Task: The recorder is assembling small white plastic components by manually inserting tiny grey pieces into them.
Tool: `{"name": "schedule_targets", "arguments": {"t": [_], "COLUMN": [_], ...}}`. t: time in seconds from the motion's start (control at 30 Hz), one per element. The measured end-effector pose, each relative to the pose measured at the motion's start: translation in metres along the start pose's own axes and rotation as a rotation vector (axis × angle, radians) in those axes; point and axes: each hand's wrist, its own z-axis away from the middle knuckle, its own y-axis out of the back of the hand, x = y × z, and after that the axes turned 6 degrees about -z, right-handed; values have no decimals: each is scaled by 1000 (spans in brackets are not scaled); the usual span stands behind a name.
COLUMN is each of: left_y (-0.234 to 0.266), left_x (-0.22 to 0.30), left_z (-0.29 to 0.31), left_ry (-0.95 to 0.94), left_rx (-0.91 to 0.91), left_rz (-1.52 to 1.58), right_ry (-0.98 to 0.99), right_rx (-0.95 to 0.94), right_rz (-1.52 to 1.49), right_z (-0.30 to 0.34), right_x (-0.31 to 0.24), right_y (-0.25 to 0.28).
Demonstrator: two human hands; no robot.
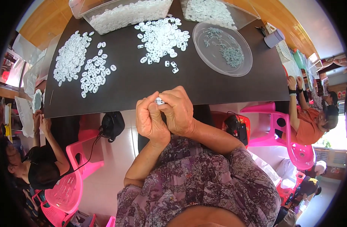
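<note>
Just past the front edge of the dark table, my left hand (147, 120) and my right hand (180, 110) meet, thumbs and fingers pinching together. Between their fingertips shows a small white oval plastic piece (159, 101) with dark openings in its face. Both hands are closed on it. On the table ahead lies a heap of white plastic pieces (162, 38), a few of them loose near it. To the left are a large pile of white oval pieces (70, 56) and a smaller pile (94, 73). A round clear tray (203, 56) holds small grey parts (232, 56).
Two clear bins (105, 28) (241, 20) of white pieces stand at the table's far side. A grey-lidded container (274, 38) is at the far right. People sit at both sides, near pink plastic chairs (73, 162). A black bag (113, 126) hangs below the table edge.
</note>
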Motion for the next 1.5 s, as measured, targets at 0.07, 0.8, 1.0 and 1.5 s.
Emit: {"name": "schedule_targets", "arguments": {"t": [0.07, 0.8, 1.0, 1.5], "left_y": [3, -14, -11, -23], "left_x": [1, -51, -55, -57], "left_z": [-1, -113, -106, -110], "left_ry": [32, -519, -543, -349], "left_rx": [-21, -365, -439, -452], "left_rz": [-8, -838, -871, -896], "right_ry": [23, -98, -28, 39], "right_rx": [-17, -76, 51, -78], "right_rz": [16, 283, 364, 785], "right_z": [-1, -105, -171, -191], "right_x": [0, 70, 117, 176], "right_y": [-1, 62, 83, 118]}}
